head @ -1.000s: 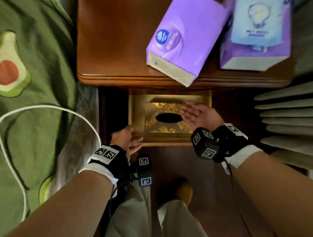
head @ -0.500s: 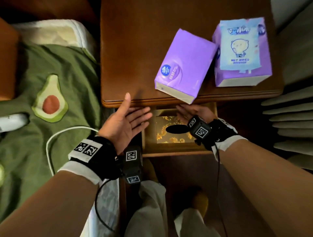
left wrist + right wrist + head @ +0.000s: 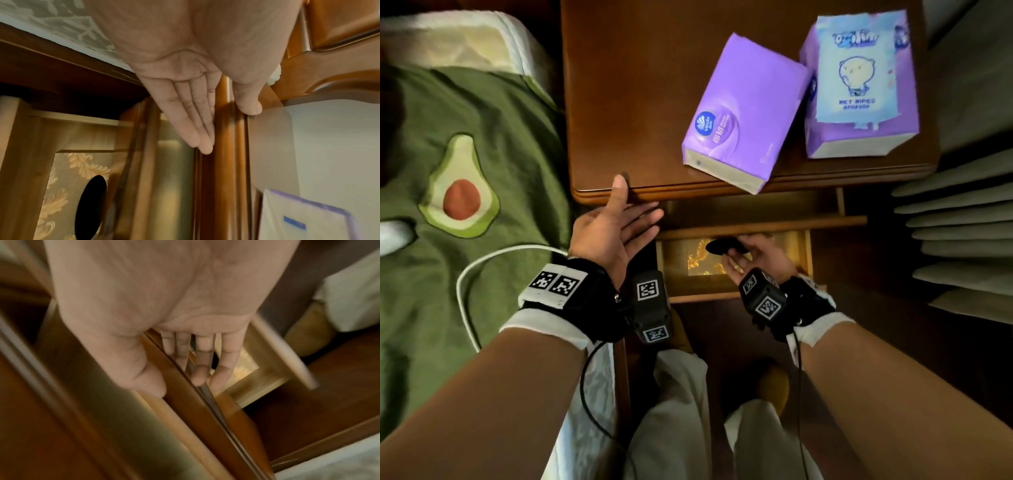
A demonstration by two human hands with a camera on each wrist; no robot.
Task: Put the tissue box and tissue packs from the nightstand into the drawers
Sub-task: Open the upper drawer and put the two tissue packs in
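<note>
Two hands hung empty at the front of the nightstand (image 3: pixel 654 85): the left hand (image 3: pixel 613 233) was spread flat, fingers straight, its thumb at the front edge of the surface, and the right hand (image 3: pixel 753 255) hovered with loosely extended fingers over the gold-patterned tissue box (image 3: pixel 698 260), which already lay in the open lower drawer (image 3: pixel 709 294). Outward from there, two purple tissue packs remained on the surface: the nearer pack (image 3: pixel 743 113) sat askew with one corner jutting past the front edge above the drawers, and the farther pack (image 3: pixel 859 137) carried a pale blue wet-wipes pack (image 3: pixel 859 68) on top. As a judgement, a careless brush could tip the overhanging pack off the edge, and lifting the farther pack might slide the wipes off it. The upper drawer (image 3: pixel 756 212) looked barely open, so its contents were hidden. The right wrist view was blurred, and whether the right fingertips touched the box could not be told.
</note>
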